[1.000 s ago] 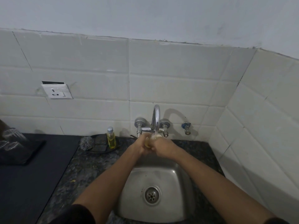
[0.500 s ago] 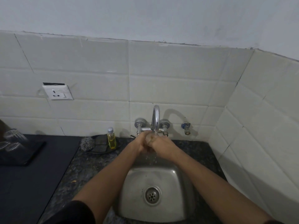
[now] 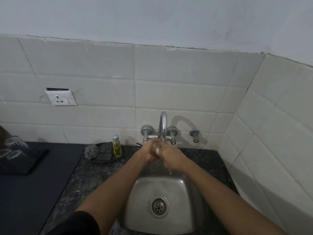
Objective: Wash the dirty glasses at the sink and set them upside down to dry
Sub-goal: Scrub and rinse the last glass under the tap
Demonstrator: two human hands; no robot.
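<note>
A small clear glass (image 3: pixel 158 145) sits under the running tap (image 3: pixel 163 126), mostly covered by my hands. My left hand (image 3: pixel 148 150) grips it from the left, fingers curled round it. My right hand (image 3: pixel 171 157) holds it from the right, with the thumb against its wall. Water drips from my hands into the steel sink (image 3: pixel 189 189) below. Two more clear glasses (image 3: pixel 14 146) stand on a black tray (image 3: pixel 33 163) at the far left; whether they are upside down I cannot tell.
A yellow soap bottle (image 3: pixel 116 146), a steel scrubber (image 3: pixel 91 150) and dark sponges (image 3: pixel 105 150) lie on a dish left of the tap. A dark mat (image 3: pixel 42 192) covers the left counter. Tiled walls close in behind and to the right; a socket (image 3: pixel 61 98) is on the wall.
A yellowish thing seen between my hands a second ago is gone from sight. The hands stay under the tap, shifted slightly, and water now drips below them.
</note>
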